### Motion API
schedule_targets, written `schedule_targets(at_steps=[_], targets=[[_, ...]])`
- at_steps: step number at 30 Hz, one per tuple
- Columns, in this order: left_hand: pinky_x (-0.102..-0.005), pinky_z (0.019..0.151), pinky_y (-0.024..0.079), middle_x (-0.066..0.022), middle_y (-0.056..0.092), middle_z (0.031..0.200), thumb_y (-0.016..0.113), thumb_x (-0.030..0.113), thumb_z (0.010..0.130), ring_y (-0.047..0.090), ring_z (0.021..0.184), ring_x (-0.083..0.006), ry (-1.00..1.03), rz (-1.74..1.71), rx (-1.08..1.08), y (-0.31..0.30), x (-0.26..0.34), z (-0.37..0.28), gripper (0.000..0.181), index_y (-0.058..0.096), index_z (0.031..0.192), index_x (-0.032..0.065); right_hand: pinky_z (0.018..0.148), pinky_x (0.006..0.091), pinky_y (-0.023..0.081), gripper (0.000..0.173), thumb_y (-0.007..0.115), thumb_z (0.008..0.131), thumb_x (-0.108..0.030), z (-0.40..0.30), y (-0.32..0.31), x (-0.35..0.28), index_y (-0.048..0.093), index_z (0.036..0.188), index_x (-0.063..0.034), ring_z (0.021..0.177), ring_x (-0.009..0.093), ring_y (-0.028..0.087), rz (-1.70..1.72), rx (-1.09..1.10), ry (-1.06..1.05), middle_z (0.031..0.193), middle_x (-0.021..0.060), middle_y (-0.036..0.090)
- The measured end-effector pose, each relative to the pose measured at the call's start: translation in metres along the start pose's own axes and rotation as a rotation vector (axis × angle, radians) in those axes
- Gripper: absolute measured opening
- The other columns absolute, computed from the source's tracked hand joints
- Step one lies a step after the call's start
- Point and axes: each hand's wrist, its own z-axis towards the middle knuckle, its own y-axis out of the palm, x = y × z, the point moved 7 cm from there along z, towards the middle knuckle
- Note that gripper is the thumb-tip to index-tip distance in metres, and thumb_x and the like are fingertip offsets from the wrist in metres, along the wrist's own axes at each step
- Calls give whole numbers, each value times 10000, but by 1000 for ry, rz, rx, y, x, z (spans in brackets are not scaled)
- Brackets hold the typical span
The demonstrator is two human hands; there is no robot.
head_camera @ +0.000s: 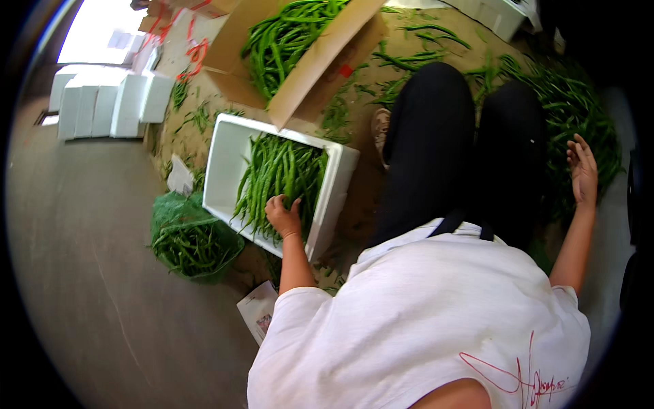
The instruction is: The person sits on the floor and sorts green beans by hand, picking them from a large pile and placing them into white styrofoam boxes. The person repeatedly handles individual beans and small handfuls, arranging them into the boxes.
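Long green chili peppers (278, 166) lie side by side in a white foam box (219, 153), which is tilted toward me at my left. My left hand (284, 216) rests on the near ends of these peppers, fingers curled; whether it grips any cannot be told. My right hand (582, 171) is raised with its fingers apart and nothing in it, beside a large heap of green peppers (582, 112) on the right. An open cardboard box (230, 48) holding more long green peppers (286, 41) stands beyond the foam box.
A green mesh bag (196, 237) of peppers sits left of the foam box. White foam boxes (107, 102) stand together at far left, and another foam container (485, 18) is at the top. Loose peppers (409, 59) litter the brown ground sheet. A printed sheet (258, 309) lies near my left arm.
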Motion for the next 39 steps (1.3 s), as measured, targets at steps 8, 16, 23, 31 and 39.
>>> schedule_targets(at_steps=[8,16,23,31,39], targets=[[-422,859,439,-198,540,1048,637,184,866,536,939,-337,103,-172,281,-26,77,24,325,532,1081,-36,699,293,507,316,599,892,-165,-23,-114,140,543,1155,2,787,165,608,182,305,274,983,126,647],[-368,847,462,-165,538,1092,585,69,893,540,982,-294,630,-570,289,-95,336,99,255,502,1113,-28,656,348,520,200,607,893,-157,-31,-226,200,591,1034,-16,726,177,600,78,705,400,882,99,625],[-373,824,468,-133,576,974,571,37,858,562,920,-261,513,-696,263,-72,384,95,99,586,945,-8,844,417,470,232,616,831,-238,54,-250,157,652,963,-50,981,327,597,-795,797,-117,1027,160,640],[-324,698,444,-82,559,876,608,10,780,525,765,-213,40,-372,78,-16,160,28,141,621,913,55,890,324,457,374,515,941,-239,50,-156,181,550,1240,-17,1038,235,587,-687,203,6,1201,113,590],[-392,823,402,-92,561,939,652,106,811,509,929,-284,-209,-162,189,-26,43,36,101,679,905,86,888,329,459,368,519,935,-233,-36,125,63,556,1230,-16,1032,239,590,-811,-122,-377,1191,119,595]])
